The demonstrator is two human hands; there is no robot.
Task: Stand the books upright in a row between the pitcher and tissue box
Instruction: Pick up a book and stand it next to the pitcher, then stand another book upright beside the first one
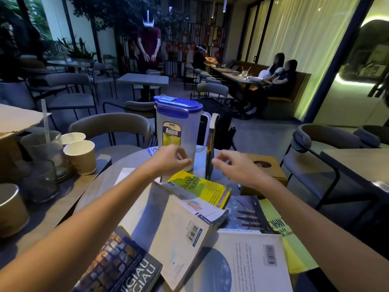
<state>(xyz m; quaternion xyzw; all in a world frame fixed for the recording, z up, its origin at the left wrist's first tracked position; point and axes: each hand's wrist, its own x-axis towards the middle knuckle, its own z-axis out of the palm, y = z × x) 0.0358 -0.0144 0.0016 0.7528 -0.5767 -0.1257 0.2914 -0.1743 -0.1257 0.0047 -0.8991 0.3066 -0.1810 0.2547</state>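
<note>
While one dark book stands upright just right of the pitcher, left hand and right hand flank it, fingers loosely curled, holding nothing. Tissue box sits right of book; other books lie flat nearer.

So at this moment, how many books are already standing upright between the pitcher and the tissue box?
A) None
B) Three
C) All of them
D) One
D: a single dark book stands on edge between the pitcher and the tissue box; the yellow-green book and the others lie flat nearer the person.
</note>
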